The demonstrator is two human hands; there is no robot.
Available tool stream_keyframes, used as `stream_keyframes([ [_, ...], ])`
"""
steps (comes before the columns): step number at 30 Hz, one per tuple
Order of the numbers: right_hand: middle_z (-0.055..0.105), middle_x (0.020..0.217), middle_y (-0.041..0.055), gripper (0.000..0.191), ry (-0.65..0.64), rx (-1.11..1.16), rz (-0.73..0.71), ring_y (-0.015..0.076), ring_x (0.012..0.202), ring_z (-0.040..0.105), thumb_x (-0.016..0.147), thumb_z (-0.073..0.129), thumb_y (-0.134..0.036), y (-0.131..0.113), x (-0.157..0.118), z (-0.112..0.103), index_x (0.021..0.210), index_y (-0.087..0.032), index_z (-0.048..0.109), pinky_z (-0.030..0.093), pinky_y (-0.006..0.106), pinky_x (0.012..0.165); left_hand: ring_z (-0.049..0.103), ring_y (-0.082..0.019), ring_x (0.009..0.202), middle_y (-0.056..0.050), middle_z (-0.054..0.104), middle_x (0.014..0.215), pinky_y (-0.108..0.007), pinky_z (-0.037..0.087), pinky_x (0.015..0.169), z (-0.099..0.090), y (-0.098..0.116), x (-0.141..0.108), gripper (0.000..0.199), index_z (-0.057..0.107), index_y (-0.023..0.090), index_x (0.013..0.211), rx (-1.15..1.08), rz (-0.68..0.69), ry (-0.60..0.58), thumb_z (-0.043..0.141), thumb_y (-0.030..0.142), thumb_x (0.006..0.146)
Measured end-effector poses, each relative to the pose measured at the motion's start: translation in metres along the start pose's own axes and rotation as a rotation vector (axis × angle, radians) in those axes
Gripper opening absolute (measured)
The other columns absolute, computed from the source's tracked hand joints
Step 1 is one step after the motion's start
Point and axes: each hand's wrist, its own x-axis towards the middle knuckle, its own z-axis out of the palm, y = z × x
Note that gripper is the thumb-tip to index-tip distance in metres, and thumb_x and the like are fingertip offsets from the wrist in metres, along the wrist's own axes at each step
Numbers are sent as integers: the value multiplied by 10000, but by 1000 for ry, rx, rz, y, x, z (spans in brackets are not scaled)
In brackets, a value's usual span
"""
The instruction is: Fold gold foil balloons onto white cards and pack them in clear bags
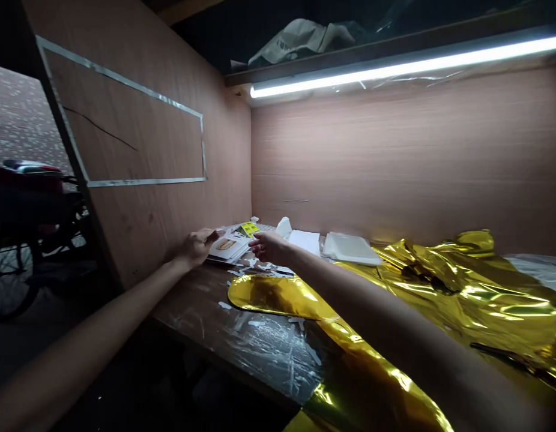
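My left hand point(199, 247) is at the left edge of a small stack of white printed packets point(228, 247). Its fingers are bent together; whatever lies between them is too small and dim to make out. My right hand point(269, 247) hovers at the right side of the same stack, fingers loosely curled with their tips apart, and no held thing shows. A yellow printed label point(250, 229) lies at the back of the stack. Below my right forearm spreads a shiny gold foil balloon point(273, 295), flat, with a rounded end.
White sheets point(304, 241) and a clear plastic pack point(351, 248) lie by the back wall. Crumpled gold foil point(462, 294) covers the right side. White scraps dot the dark tabletop point(206, 306). A lit tube lamp point(395, 71) hangs under the shelf; a wooden panel point(143, 144) stands left.
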Motion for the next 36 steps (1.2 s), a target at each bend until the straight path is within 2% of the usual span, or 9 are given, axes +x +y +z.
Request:
stream_keyframes([
  [5, 417, 545, -53, 274, 88, -11, 41, 81, 420, 324, 1050, 430, -335, 16, 44, 11, 843, -172, 508, 231, 189, 400, 704, -248, 806, -120, 749, 897, -311, 536, 702, 12, -2, 5, 435, 718, 125, 935, -5, -304, 276, 483, 490, 962],
  [7, 401, 541, -59, 252, 121, -9, 61, 77, 415, 304, 1041, 446, -322, 19, 51, 11, 841, -176, 495, 212, 189, 395, 711, -241, 882, -116, 755, 998, -309, 557, 773, 8, 5, 12, 349, 691, 112, 1094, -54, -300, 344, 574, 390, 918],
  [10, 369, 529, -68, 244, 103, 5, 82, 73, 408, 285, 1031, 449, -298, 21, 56, 15, 824, -175, 492, 217, 184, 393, 650, -249, 1169, -145, 666, 1319, -342, 522, 1011, 2, 17, 19, 640, 488, 124, 1432, -9, -234, 482, 677, 247, 833],
  [12, 356, 524, -69, 258, 68, 21, 85, 73, 408, 280, 1027, 450, -293, 25, 57, 19, 799, -178, 483, 218, 182, 390, 525, -264, 1357, -145, 527, 1501, -371, 432, 1141, 3, 21, 19, 642, 496, 156, 1451, 96, -177, 513, 666, 210, 834],
  [17, 372, 521, -54, 292, 26, 50, 78, 81, 420, 291, 1034, 394, -260, 33, 59, 24, 760, -183, 462, 224, 176, 390, 605, -301, 1246, -156, 589, 1412, -374, 463, 1093, 22, 21, 8, 261, 801, 153, 989, 239, -294, 140, 585, 241, 870],
  [20, 383, 526, -52, 284, -8, 57, 70, 75, 432, 287, 1023, 391, -210, 35, 57, 21, 750, -178, 463, 212, 167, 402, 643, -348, 1123, -164, 705, 1189, -431, 505, 1000, 31, 26, 0, 361, 828, 177, 965, 279, -341, -11, 653, 468, 842],
  [25, 407, 535, -48, 241, -47, 43, 59, 73, 459, 301, 989, 458, -157, 36, 49, 16, 750, -166, 488, 213, 166, 420, 454, -495, 1304, -224, 657, 1317, -642, 366, 1046, 29, 44, -11, 766, 817, 174, 970, 517, -201, -96, 543, 854, 747],
  [29, 417, 533, -44, 246, -24, 27, 64, 78, 461, 307, 991, 456, -144, 39, 48, 13, 747, -172, 478, 234, 172, 425, 601, -407, 1129, -192, 756, 1102, -520, 436, 971, 25, 43, -13, 735, 789, 204, 1092, 545, -174, -258, 538, 813, 769],
  [36, 420, 530, -41, 249, -5, 9, 61, 83, 440, 329, 990, 431, -142, 39, 47, 12, 748, -184, 471, 247, 177, 416, 707, -323, 938, -127, 787, 985, -395, 494, 859, 24, 38, -11, 496, 803, 243, 1073, 432, -141, -75, 547, 620, 878],
])
